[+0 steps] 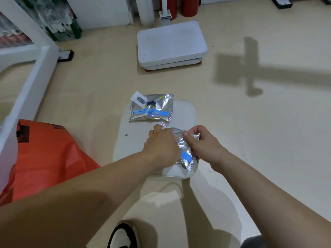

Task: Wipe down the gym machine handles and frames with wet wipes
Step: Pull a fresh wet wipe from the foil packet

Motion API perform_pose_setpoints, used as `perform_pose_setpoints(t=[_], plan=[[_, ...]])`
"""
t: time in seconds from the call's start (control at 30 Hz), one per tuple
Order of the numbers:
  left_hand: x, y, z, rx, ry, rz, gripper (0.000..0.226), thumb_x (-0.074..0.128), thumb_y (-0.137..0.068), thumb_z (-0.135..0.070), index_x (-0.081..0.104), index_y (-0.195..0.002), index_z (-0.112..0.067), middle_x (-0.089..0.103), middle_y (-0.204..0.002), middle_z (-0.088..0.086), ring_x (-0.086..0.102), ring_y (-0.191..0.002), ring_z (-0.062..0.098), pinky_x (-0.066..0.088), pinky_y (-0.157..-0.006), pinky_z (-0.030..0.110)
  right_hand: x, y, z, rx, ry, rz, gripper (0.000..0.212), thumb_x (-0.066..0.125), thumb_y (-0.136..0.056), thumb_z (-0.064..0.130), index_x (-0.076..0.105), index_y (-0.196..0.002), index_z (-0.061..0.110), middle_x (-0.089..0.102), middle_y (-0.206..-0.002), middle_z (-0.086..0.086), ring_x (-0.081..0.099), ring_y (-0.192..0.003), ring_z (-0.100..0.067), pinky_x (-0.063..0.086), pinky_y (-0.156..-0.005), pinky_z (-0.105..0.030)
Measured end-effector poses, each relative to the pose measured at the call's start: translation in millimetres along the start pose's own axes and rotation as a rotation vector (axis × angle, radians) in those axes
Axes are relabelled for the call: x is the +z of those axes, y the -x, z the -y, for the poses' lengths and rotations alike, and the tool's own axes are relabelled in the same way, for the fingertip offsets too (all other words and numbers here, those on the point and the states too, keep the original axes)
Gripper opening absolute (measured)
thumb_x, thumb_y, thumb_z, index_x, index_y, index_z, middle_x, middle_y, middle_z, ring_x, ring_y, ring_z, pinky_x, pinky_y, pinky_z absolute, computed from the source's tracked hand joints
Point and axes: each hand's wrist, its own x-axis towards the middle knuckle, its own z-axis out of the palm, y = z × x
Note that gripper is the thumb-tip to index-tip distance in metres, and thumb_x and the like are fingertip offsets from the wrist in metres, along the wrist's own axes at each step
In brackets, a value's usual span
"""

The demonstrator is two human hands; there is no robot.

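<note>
1. The left hand (pixel 162 144) and right hand (pixel 200 142) both pinch one crinkled silver foil wet-wipe packet with a blue stripe (pixel 185 151), seemingly pulling against each other to tear it open.
2. It is held just above a low white rounded-square surface (pixel 184 111), which likely serves as a handy rest.
3. Two packets in all: the second silver foil packet (pixel 152 109) lies on that surface, its white flap peeled up.
</note>
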Motion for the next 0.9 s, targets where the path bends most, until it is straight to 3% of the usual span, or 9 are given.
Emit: perform_pose_setpoints(t=[0.1, 0.2, 0.27, 0.37, 0.5, 0.63, 0.73, 0.83, 0.9], plan=[[-12, 2, 8, -0.009, 0.279, 0.041, 0.015, 0.05, -0.1, -0.024, 0.06, -0.094, -0.013, 0.053, -0.12, 0.015, 0.06, -0.107, 0.034, 0.055, -0.088, 0.042, 0, 0, -1, -0.011, 0.003, 0.008, 0.034, 0.064, -0.1, 0.044, 0.056, -0.109, 0.012, 0.064, -0.075, -0.005, 0.051, -0.049, -0.013, 0.045, -0.045, -0.018], [-22, 5, 14, -0.026, 0.454, 0.088, 0.025, 0.05, -0.101, -0.021, 0.056, -0.076, -0.021, 0.065, -0.101, 0.009, 0.063, -0.085, 0.023, 0.048, -0.07, 0.028, 2, 0, -1, -0.022, 0.021, -0.013, 0.034, 0.065, -0.1, 0.043, 0.055, -0.109, 0.012, 0.066, -0.084, -0.005, 0.05, -0.052, -0.015, 0.044, -0.044, -0.018], [-26, 4, 16, -0.029, 0.511, 0.114, 0.027, 0.049, -0.101, -0.021, 0.055, -0.075, -0.02, 0.068, -0.095, 0.007, 0.062, -0.084, 0.022, 0.046, -0.072, 0.028, 2, 1, -1, -0.023, 0.021, -0.014, 0.034, 0.065, -0.099, 0.044, 0.055, -0.109, 0.012, 0.067, -0.086, -0.005, 0.05, -0.053, -0.016, 0.044, -0.044, -0.019], [-32, 6, 16, -0.03, 0.627, 0.135, 0.025, 0.049, -0.102, -0.023, 0.064, -0.084, -0.015, 0.073, -0.104, 0.011, 0.062, -0.089, 0.023, 0.05, -0.08, 0.031, 1, 2, -1, -0.014, 0.025, -0.007, 0.034, 0.064, -0.099, 0.046, 0.056, -0.109, 0.015, 0.067, -0.084, -0.003, 0.052, -0.052, -0.014, 0.046, -0.048, -0.021], [-40, 6, 15, 0.004, 0.741, 0.092, 0.028, 0.046, -0.106, -0.024, 0.06, -0.082, -0.019, 0.063, -0.092, 0.005, 0.055, -0.081, 0.02, 0.047, -0.076, 0.031, 0, 3, -1, -0.007, 0.031, -0.006, 0.033, 0.064, -0.099, 0.047, 0.057, -0.108, 0.016, 0.068, -0.083, -0.003, 0.054, -0.05, -0.013, 0.048, -0.049, -0.022], [-43, 3, 21, 0.105, 0.566, -0.174, 0.019, 0.046, -0.105, -0.019, 0.052, -0.087, -0.021, 0.054, -0.101, 0.002, 0.055, -0.077, 0.012, 0.042, -0.063, 0.023, 0, 4, 0, 0.002, -0.011, -0.024, 0.035, 0.07, -0.096, 0.042, 0.061, -0.108, 0.011, 0.065, -0.076, -0.004, 0.054, -0.049, -0.009, 0.05, -0.05, -0.024], [-42, 7, 25, 0.326, 0.382, -0.227, 0.003, 0.058, -0.1, -0.024, 0.057, -0.1, -0.022, 0.055, -0.113, -0.002, 0.057, -0.097, 0.014, 0.048, -0.08, 0.027, -1, 5, 3, -0.001, -0.047, -0.042, 0.035, 0.079, -0.09, 0.033, 0.065, -0.104, 0.004, 0.068, -0.082, -0.006, 0.06, -0.055, -0.012, 0.054, -0.056, -0.032], [-37, 8, 30, 0.526, 0.062, -0.125, 0.041, 0.07, -0.092, -0.04, 0.058, -0.129, -0.029, 0.048, -0.137, -0.008, 0.05, -0.123, 0.013, 0.047, -0.097, 0.033, -2, 6, 8, 0.01, -0.069, -0.009, 0.033, 0.086, -0.084, 0.024, 0.071, -0.098, -0.002, 0.069, -0.081, -0.009, 0.062, -0.065, -0.019, 0.052, -0.063, -0.035], [-36, 10, 30, 0.546, -0.155, -0.099, 0.051, 0.07, -0.092, -0.039, 0.055, -0.14, -0.033, 0.038, -0.152, -0.008, 0.043, -0.136, 0.016, 0.046, -0.103, 0.04, -2, 5, 9, 0.014, -0.063, 0.0, 0.032, 0.086, -0.082, 0.019, 0.071, -0.096, -0.007, 0.067, -0.079, -0.009, 0.06, -0.069, -0.019, 0.049, -0.065, -0.033]])
